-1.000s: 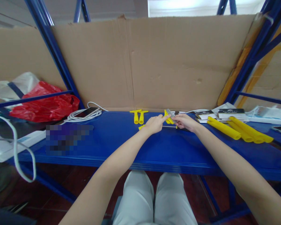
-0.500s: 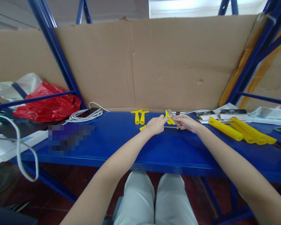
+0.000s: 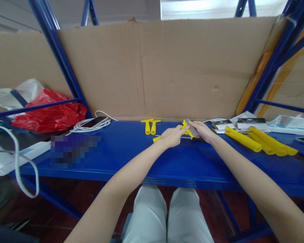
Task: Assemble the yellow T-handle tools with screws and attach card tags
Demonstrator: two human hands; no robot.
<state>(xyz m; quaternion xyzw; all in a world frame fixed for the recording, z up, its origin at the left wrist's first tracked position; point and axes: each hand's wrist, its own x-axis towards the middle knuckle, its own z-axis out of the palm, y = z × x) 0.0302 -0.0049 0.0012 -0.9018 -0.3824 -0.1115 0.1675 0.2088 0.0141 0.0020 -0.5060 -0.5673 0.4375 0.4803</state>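
My left hand (image 3: 171,136) is closed around a yellow T-shaped scraper (image 3: 186,131). Its handle end pokes out at the left of the hand, and the crosspiece points right. Between the fingers of my right hand (image 3: 203,131) is a thin grey blade (image 3: 192,129), which lies along the scraper's crosspiece; whether it is fixed there I cannot tell. Below the hands, a thin metal shaft with a dark end lies on the blue tabletop (image 3: 131,148), partly hidden. Two more yellow T-shaped pieces (image 3: 147,127) lie side by side to the left, near the cardboard.
Several yellow tubes (image 3: 243,139) lie on the right, with white packs with black labels (image 3: 251,123) behind them. A coiled white cable (image 3: 91,125), a red plastic bag (image 3: 52,113) and a power strip (image 3: 27,156) are at left. Cardboard (image 3: 182,71) walls off the back.
Both hands have moved slightly right with the scraper and blade. The blade has turned more along the crosspiece, and more of the yellow head shows.
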